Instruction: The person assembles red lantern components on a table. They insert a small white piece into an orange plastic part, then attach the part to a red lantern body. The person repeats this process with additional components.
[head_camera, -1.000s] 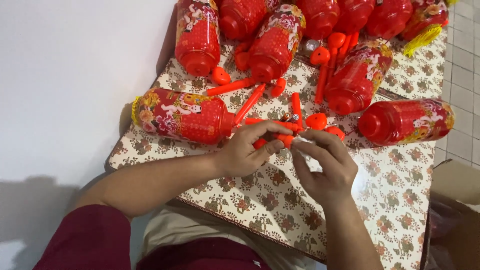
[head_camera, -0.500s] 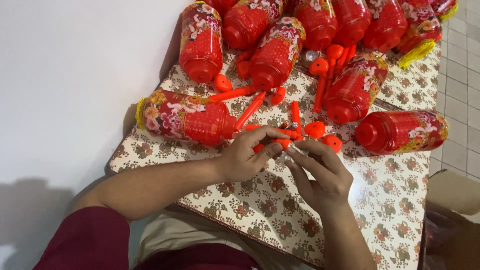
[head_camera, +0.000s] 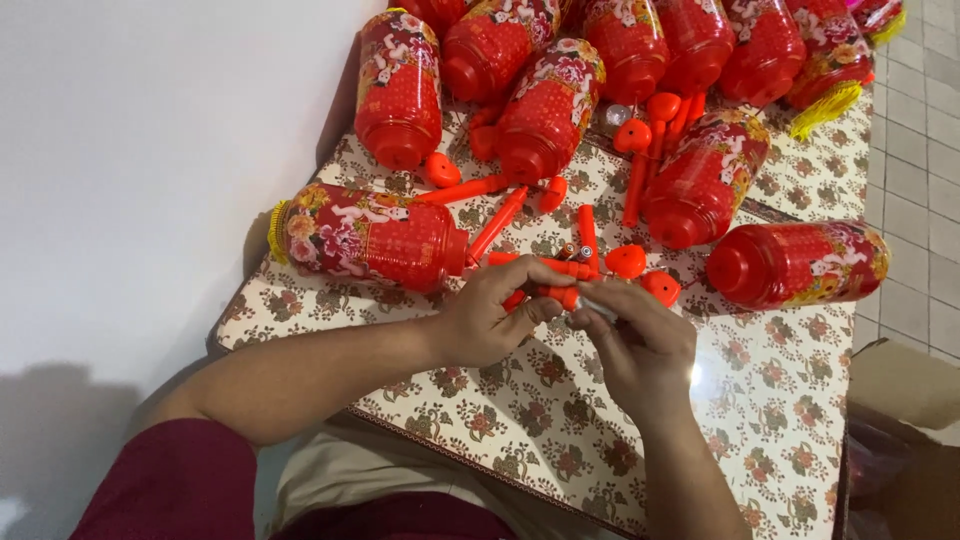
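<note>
My left hand (head_camera: 490, 320) is closed around a slim orange plastic stick (head_camera: 545, 268), and my right hand (head_camera: 640, 340) pinches its end with the fingertips — the two hands meet over the middle of the table (head_camera: 780, 400) with its floral cloth. Just beside my left hand, toward the left edge, a red flowered plastic lantern (head_camera: 365, 235) lies on its side, and another red lantern (head_camera: 795, 265) lies near the right edge — loose orange sticks and caps (head_camera: 628, 260) sit between them.
</note>
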